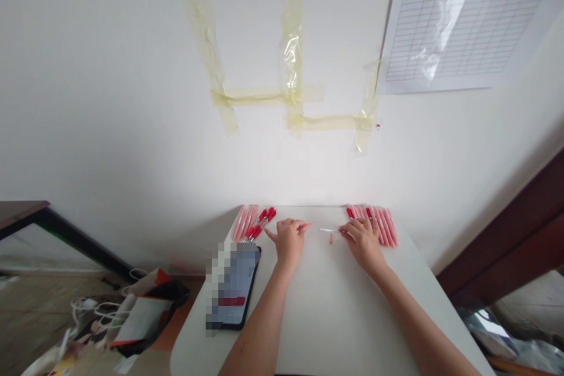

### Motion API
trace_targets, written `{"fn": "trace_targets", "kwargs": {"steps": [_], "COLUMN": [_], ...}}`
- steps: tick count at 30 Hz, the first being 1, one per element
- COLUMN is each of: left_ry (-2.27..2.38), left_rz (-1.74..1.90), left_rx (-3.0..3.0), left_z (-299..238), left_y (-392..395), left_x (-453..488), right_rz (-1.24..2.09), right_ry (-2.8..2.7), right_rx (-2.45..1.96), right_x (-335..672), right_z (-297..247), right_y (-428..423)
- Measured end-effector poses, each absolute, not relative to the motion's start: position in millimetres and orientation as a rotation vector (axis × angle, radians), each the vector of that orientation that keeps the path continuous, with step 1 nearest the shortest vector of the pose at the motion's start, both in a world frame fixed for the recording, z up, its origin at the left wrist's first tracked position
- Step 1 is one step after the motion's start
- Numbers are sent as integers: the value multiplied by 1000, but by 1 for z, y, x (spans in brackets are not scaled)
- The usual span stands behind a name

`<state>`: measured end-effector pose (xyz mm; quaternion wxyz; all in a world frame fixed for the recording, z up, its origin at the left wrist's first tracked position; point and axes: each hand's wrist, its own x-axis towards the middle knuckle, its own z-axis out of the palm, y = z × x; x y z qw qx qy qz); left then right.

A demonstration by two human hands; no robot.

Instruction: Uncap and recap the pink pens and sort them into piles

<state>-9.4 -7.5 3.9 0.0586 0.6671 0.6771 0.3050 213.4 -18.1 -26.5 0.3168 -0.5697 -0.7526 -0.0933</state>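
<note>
My left hand (288, 239) rests on the white table (326, 305), fingers closed on a pink pen barrel (305, 226) that points right. My right hand (363, 239) pinches a thin white refill (329, 230) whose tip faces the barrel. A small red piece (331, 238) lies on the table between the hands. A row of pink pens (382, 224) lies beside the right hand at the far right. Another group of pink pens with red caps (254, 222) lies left of the left hand.
A tablet (233, 288) lies on the table's left edge. The wall (132, 100) rises just behind the table, with yellowed tape strips (291, 70) and a printed sheet (467, 23). Bags and cables (127, 317) clutter the floor at left. A dark wooden frame (511, 241) stands at right.
</note>
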Motion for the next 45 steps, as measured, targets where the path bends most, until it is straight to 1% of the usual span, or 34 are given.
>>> {"fn": "trace_targets", "kwargs": {"steps": [6,12,20,45], "left_ry": [2125,2165,2165,2156], "left_rz": [913,883,849,855], "left_rx": [1970,1964,1971,1969], "left_z": [1,-2,2,1], "left_y": [-6,-4,-6,-6], "left_x": [-11,-13,-11,-11], "right_rz": [-240,-163,-79,-47], "right_ry": [-2119,-2297,-2472,-2472], "right_rx": [-1473,-1460,-1310,-1309], "right_x": [210,204,190,190], "right_z": [-14,3,-1,-7], "right_y": [-9,12,37,43]}}
